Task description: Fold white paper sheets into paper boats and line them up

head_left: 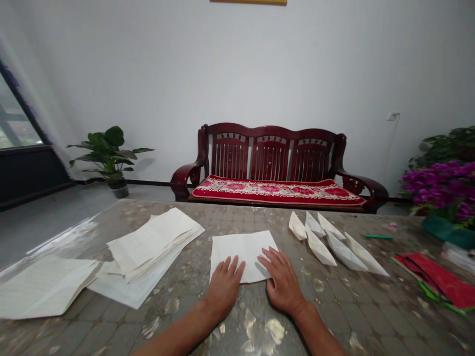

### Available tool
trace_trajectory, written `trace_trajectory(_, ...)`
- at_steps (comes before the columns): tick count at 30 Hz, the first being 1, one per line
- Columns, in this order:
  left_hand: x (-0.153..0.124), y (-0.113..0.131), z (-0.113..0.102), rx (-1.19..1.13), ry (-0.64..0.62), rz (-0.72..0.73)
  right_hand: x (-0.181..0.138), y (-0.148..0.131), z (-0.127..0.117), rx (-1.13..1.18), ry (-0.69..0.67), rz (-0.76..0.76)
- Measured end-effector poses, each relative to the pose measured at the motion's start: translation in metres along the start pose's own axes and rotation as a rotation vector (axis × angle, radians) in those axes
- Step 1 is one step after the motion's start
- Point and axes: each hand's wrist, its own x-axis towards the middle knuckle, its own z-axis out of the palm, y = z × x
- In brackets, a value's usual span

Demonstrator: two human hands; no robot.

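Observation:
A white sheet of paper [241, 244] lies flat on the table in front of me. On its lower left part rests my left hand [226, 284], palm down with the fingers stretched out. My right hand [281, 278] lies on the sheet's right edge, fingers spread, holding nothing. To the right of the sheet stand several folded paper boats [343, 251] in a close group. Left of it is a loose stack of white paper [154, 240], with another pile of sheets [44, 284] farther left.
The patterned table [178, 306] spans the foreground. At its right are a green pen [378, 237], a red pouch [441, 277] and purple flowers [445, 185]. Beyond the table stand a dark red wooden bench [269, 153] and a potted plant [111, 155].

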Motion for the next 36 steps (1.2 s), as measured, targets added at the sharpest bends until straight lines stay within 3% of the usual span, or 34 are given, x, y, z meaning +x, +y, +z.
trace_trajectory(3,-0.003,-0.004,0.003,-0.063,0.02,0.012,0.0,0.007,0.003,0.025,-0.045,0.053)
trace_trajectory(7,-0.007,-0.017,-0.009,-0.141,-0.002,0.107,-0.005,0.031,0.01,0.047,-0.051,0.141)
trace_trajectory(11,-0.009,-0.048,-0.025,-0.296,-0.029,0.282,-0.015,0.053,0.009,0.165,-0.012,0.104)
trace_trajectory(14,-0.01,-0.08,-0.028,-0.419,-0.031,0.312,-0.019,0.059,0.002,0.311,-0.014,0.075)
trace_trajectory(17,-0.011,-0.103,-0.025,-0.496,-0.011,0.29,-0.018,0.062,-0.005,0.422,-0.032,0.147)
trace_trajectory(20,-0.01,-0.11,-0.022,-0.553,0.022,0.239,-0.015,0.066,-0.006,0.492,-0.045,0.23)
trace_trajectory(25,-0.001,-0.102,-0.024,-0.588,0.089,0.189,-0.013,0.075,-0.002,0.441,-0.062,0.206)
trace_trajectory(28,0.001,-0.099,-0.025,-0.598,0.089,0.086,-0.011,0.076,-0.001,0.452,-0.049,0.211)
trace_trajectory(36,0.0,-0.087,-0.027,-0.594,0.093,-0.173,-0.002,0.06,-0.005,0.452,0.028,0.44)
